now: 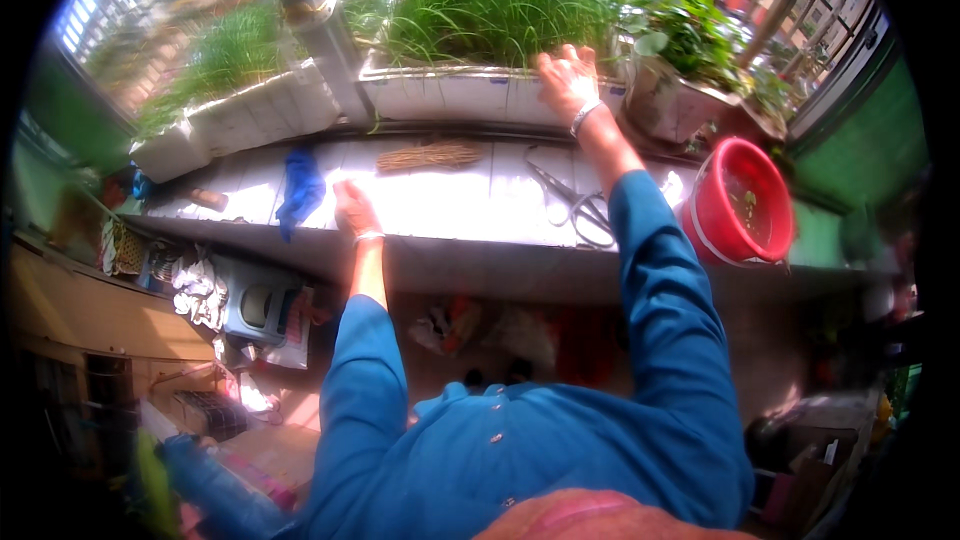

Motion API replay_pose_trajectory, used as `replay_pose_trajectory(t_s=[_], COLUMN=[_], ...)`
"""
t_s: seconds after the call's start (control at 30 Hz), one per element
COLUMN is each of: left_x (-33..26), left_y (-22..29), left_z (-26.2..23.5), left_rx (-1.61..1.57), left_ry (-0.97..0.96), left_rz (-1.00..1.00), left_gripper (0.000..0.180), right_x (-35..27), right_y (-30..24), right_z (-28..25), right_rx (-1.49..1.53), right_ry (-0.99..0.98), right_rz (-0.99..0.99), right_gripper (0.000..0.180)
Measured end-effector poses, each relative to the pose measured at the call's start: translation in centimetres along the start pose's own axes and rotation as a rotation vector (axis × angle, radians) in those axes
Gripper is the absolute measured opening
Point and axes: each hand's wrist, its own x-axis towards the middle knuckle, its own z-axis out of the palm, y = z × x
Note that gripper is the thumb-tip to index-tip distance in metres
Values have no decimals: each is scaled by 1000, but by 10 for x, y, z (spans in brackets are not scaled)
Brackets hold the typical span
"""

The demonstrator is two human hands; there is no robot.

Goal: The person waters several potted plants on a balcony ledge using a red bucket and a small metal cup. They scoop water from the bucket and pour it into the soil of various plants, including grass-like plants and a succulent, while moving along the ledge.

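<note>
My right hand (568, 82) reaches to the front rim of a long white planter box (440, 95). Its fingers are bent but apart, close to thin green grass-like plants (500, 5) growing in the box. Nothing shows in that hand. My left hand (356, 208) is closed at the front part of the white tiled ledge (470, 202); glare hides whether anything is inside it. Left of it lies a crumpled blue glove or cloth (301, 190). A bundle of thin brown sticks (428, 156) lies beyond it. Dark-handled scissors (578, 202) rest near my right forearm.
A red bucket (708, 205) with water and some leaves in it stands on the right. Behind it is a pot of broad-leaved plants (672, 105). Another white planter (240, 115) stands left of a white post (325, 30). Below the ledge are bags and a blue-grey container (250, 305).
</note>
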Motion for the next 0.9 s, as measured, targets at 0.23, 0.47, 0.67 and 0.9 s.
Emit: replay_pose_trajectory(t_s=[0.23, 0.47, 0.67, 0.9], left_x=[-2, 0, -5, -4], left_y=[4, -4, 9, 27], left_z=[0, -8, -9, -14], left_rx=[-46, 119, 121, 82], left_ry=[-22, 1, -29, -20], left_rz=[-39, -73, -104, -136], left_gripper=[22, 17, 18, 17], right_x=[-27, -44, -53, -54], right_y=[0, -17, -17, -22], right_z=[23, 46, 39, 30], right_rx=[90, 133, 126, 55], right_ry=[242, 360, 337, 249], right_rz=[13, 35, 41, 91], right_gripper=[58, 67, 70, 82])
